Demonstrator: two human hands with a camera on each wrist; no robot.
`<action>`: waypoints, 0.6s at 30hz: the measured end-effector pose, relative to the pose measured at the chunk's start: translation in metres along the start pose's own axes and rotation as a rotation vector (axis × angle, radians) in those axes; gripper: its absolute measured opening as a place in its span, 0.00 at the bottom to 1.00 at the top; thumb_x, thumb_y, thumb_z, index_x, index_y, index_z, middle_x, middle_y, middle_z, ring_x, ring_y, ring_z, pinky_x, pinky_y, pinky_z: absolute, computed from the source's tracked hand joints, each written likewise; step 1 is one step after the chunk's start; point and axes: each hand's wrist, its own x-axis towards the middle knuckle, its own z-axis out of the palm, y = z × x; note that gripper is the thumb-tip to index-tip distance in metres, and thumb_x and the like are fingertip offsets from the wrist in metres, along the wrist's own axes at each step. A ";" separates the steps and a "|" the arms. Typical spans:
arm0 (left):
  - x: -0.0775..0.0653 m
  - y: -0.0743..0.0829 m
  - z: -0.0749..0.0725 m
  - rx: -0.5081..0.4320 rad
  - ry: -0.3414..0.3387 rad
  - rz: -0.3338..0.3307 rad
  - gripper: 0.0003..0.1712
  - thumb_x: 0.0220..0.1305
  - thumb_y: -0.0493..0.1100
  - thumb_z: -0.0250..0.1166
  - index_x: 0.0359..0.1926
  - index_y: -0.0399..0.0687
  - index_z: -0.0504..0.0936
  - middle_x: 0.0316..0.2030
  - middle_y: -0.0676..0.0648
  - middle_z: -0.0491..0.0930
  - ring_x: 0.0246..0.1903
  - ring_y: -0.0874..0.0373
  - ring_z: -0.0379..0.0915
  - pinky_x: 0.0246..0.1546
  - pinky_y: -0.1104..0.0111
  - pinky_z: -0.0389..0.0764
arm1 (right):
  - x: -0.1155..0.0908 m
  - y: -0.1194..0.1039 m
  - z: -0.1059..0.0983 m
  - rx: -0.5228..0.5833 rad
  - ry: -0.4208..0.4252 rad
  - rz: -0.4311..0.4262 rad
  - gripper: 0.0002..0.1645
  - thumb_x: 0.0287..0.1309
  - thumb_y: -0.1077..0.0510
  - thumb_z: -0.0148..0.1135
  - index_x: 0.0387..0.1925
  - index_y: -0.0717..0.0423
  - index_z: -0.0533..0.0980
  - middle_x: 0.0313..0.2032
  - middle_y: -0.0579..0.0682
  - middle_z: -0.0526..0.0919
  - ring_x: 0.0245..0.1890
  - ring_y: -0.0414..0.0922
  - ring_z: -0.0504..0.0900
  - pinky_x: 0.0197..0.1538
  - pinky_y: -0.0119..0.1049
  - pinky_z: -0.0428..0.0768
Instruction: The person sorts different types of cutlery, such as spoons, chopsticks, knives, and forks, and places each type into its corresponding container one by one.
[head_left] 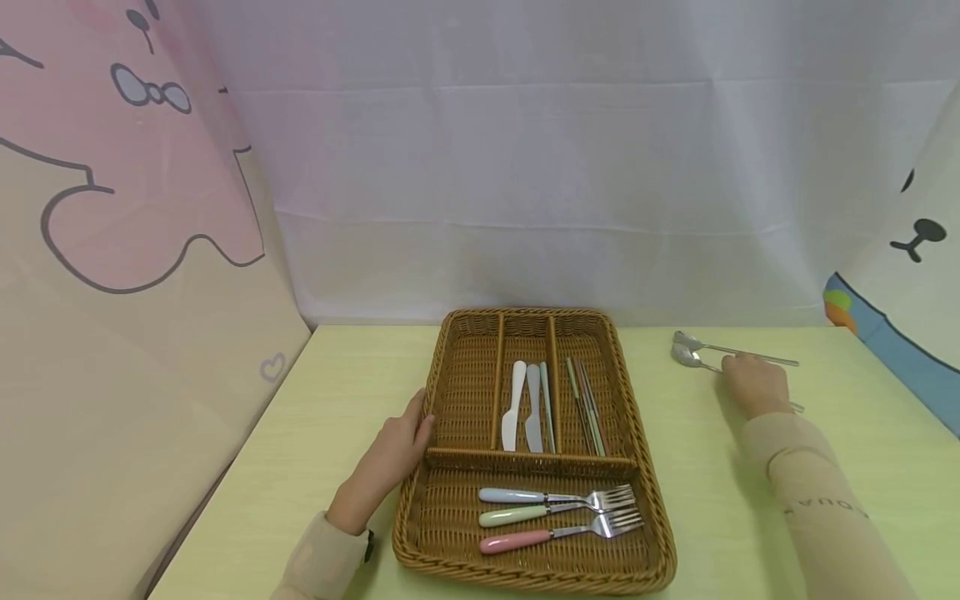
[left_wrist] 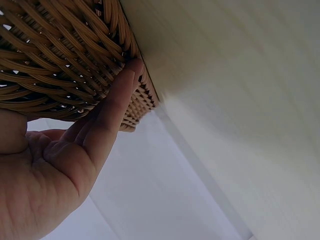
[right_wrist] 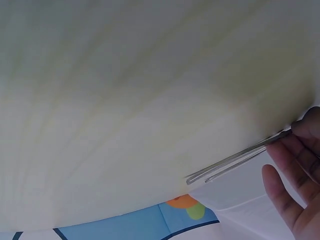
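My left hand (head_left: 390, 450) lies along the left side of a brown wicker basket (head_left: 408, 508), its fingers straight against the outer wall and thumb at the rim. Off to the right, my right hand (head_left: 753, 383) pinches the handle of a metal spoon (head_left: 686, 356) lying on the table. A second spoon (head_left: 738, 353) lies just behind it, handle pointing right. In the right wrist view the thin spoon handles (right_wrist: 225, 162) stick out past the fingertips. The basket's front compartment holds a blue fork (head_left: 510, 496), a green fork (head_left: 513, 516) and a pink fork (head_left: 517, 542).
The basket's middle rear compartment holds a white knife (head_left: 513, 408), a grey knife (head_left: 533, 408) and a slim green piece (head_left: 547, 408). Several chopsticks (head_left: 587, 408) lie in the right rear compartment. White cloth (head_left: 525, 183) hangs behind the pale yellow table (head_left: 337, 375).
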 end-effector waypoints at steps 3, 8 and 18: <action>0.000 0.000 0.000 -0.006 -0.001 0.001 0.30 0.70 0.42 0.47 0.65 0.29 0.52 0.06 0.55 0.58 0.04 0.66 0.48 0.06 0.75 0.55 | -0.001 -0.001 -0.002 0.005 -0.006 0.001 0.04 0.52 0.72 0.51 0.23 0.69 0.71 0.24 0.68 0.75 0.25 0.61 0.75 0.20 0.54 0.78; 0.000 0.000 -0.001 -0.011 0.000 0.005 0.29 0.70 0.41 0.46 0.66 0.29 0.52 0.06 0.55 0.58 0.04 0.66 0.48 0.06 0.75 0.55 | -0.001 -0.004 -0.004 0.006 0.001 0.011 0.05 0.51 0.72 0.52 0.22 0.68 0.71 0.23 0.66 0.76 0.22 0.59 0.75 0.19 0.54 0.78; 0.001 -0.002 0.000 -0.003 0.001 0.000 0.30 0.70 0.41 0.47 0.66 0.30 0.52 0.05 0.55 0.58 0.04 0.65 0.48 0.06 0.75 0.54 | 0.002 -0.007 -0.007 0.046 0.005 0.030 0.09 0.50 0.72 0.50 0.18 0.64 0.69 0.21 0.64 0.75 0.21 0.57 0.74 0.20 0.54 0.77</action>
